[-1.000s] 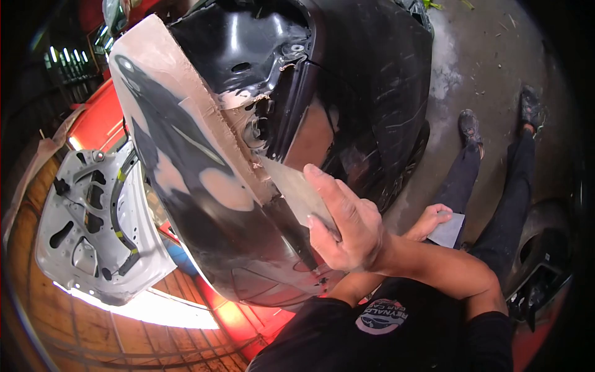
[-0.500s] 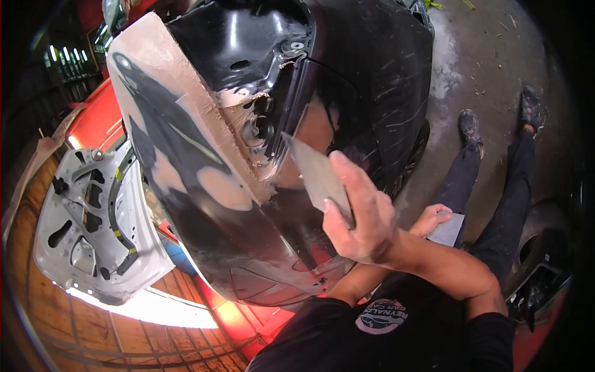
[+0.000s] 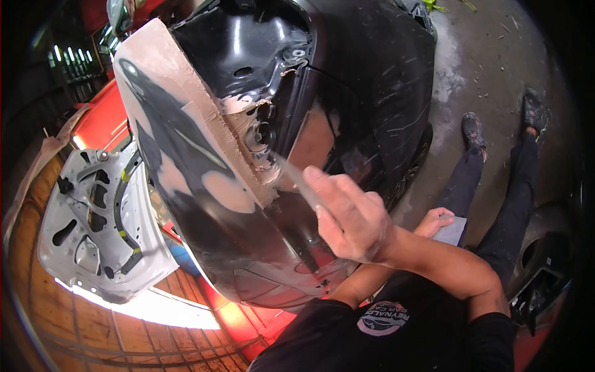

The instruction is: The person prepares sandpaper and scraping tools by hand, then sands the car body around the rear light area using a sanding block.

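Note:
In my right hand [image 3: 356,214] is a thin grey filler spreader [image 3: 299,184], pinched between thumb and fingers. It is blurred and seen nearly edge-on, its tip near the filler-smeared recess [image 3: 263,139] of a dark car body panel [image 3: 248,239]; I cannot tell whether it touches. My left hand [image 3: 432,222] passes beneath my right forearm and grips a flat grey plate [image 3: 452,230] by its edge. Pinkish-tan body filler [image 3: 207,111] covers the raised edge of the panel, with smooth sanded patches beside it.
A white car panel with cut-outs [image 3: 93,248] stands at the left, beside red bodywork [image 3: 99,121]. Black trim parts [image 3: 539,291] lie at the lower right. My legs and shoes [image 3: 474,127] are on the concrete floor [image 3: 489,56] at the right.
The spreader has turned from showing its flat face to nearly edge-on, and my right hand has shifted slightly left. My left hand still holds the plate. The view has moved a little.

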Available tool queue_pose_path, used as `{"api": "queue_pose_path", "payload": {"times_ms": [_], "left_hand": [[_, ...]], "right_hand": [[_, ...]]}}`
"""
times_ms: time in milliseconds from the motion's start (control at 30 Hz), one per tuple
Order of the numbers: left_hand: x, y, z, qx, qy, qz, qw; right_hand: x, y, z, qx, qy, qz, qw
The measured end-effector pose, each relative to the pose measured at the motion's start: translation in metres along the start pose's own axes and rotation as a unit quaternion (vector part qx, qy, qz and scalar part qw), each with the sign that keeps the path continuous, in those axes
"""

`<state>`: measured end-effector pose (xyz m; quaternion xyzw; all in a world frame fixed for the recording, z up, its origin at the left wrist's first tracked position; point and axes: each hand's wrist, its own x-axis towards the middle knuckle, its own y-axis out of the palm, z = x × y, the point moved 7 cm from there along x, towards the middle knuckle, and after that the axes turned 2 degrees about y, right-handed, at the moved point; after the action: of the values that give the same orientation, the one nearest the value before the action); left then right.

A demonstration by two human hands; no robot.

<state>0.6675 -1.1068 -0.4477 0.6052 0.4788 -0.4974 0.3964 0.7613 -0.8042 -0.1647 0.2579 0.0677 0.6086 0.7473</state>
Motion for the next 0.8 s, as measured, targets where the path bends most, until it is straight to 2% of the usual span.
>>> {"api": "queue_pose_path", "payload": {"times_ms": [33, 167, 267, 367, 500, 800], "left_hand": [[0.0, 0.0, -0.002, 0.015, 0.007, -0.002, 1.0], [-0.002, 0.002, 0.0, -0.017, -0.011, 0.0, 1.0], [-0.003, 0.003, 0.001, -0.033, -0.018, 0.0, 0.999], [-0.001, 0.002, 0.002, -0.024, -0.003, 0.001, 1.0], [-0.001, 0.002, 0.001, -0.02, 0.003, 0.011, 1.0], [0.0, 0.001, 0.004, -0.033, 0.004, 0.004, 0.999]], "right_hand": [[0.001, -0.005, -0.003, 0.02, 0.011, -0.026, 0.999], [-0.012, 0.01, 0.005, -0.007, -0.011, 0.056, 0.998], [-0.014, 0.018, 0.005, 0.02, -0.008, 0.072, 0.997], [-0.009, 0.015, 0.004, -0.03, -0.044, 0.071, 0.996], [-0.003, -0.005, -0.014, 0.023, 0.032, 0.012, 0.999], [-0.009, 0.011, -0.002, -0.002, -0.025, 0.073, 0.997]]}}
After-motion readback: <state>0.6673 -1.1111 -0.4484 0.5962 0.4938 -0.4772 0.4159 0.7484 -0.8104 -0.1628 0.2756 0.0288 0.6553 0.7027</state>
